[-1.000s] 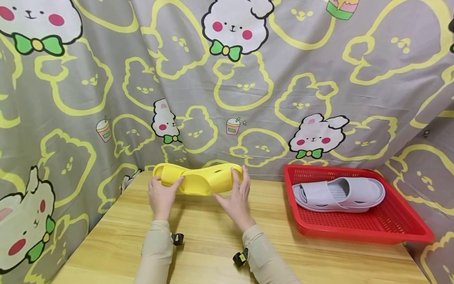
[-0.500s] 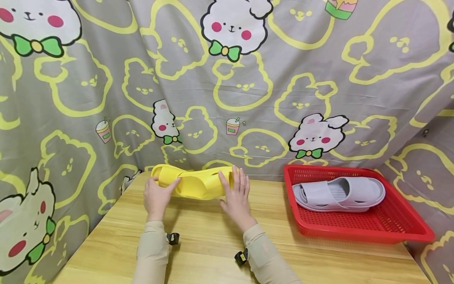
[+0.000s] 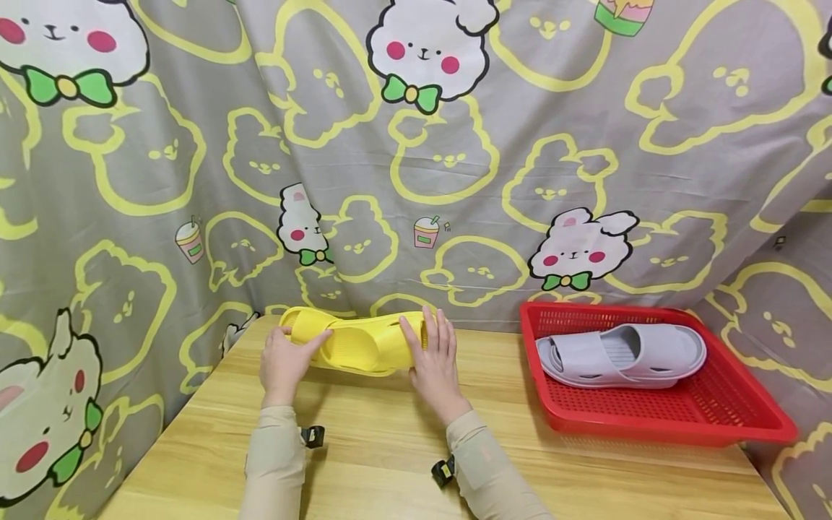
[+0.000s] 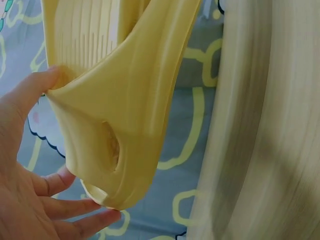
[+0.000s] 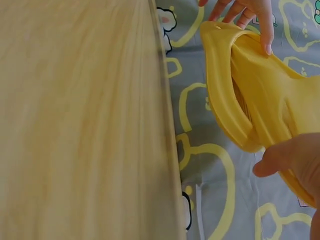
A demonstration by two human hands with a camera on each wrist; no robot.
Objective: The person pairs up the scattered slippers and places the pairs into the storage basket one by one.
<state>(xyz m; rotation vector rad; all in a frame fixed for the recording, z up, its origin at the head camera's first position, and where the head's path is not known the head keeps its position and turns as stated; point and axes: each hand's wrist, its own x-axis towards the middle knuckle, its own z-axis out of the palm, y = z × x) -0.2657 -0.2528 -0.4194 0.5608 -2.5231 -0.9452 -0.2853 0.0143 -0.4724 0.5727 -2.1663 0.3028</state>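
Note:
A pair of yellow slippers (image 3: 354,348), nested together toe to heel, is held lengthwise over the far part of the table. My left hand (image 3: 282,365) grips the left end, thumb on the strap and the other fingers at the toe. In the left wrist view that strap (image 4: 135,100) shows a slot-shaped hole. At the right end, my right hand (image 3: 434,361) holds the other strap, its fingers spread over the front and toe. The right wrist view shows its thumb (image 5: 285,157) at the slippers' edge, with the left hand (image 5: 255,10) at the opposite end.
A red plastic basket (image 3: 650,431) stands on the right of the wooden table (image 3: 377,448), with nested grey slippers (image 3: 656,354) in it. A patterned grey curtain (image 3: 455,180) hangs close behind the table's far edge and along both sides.
The yellow slippers have come down slightly towards the table, their openings tipped more upward. The left hand has shifted left and down; the right hand's fingers have moved from the edge onto the strap.

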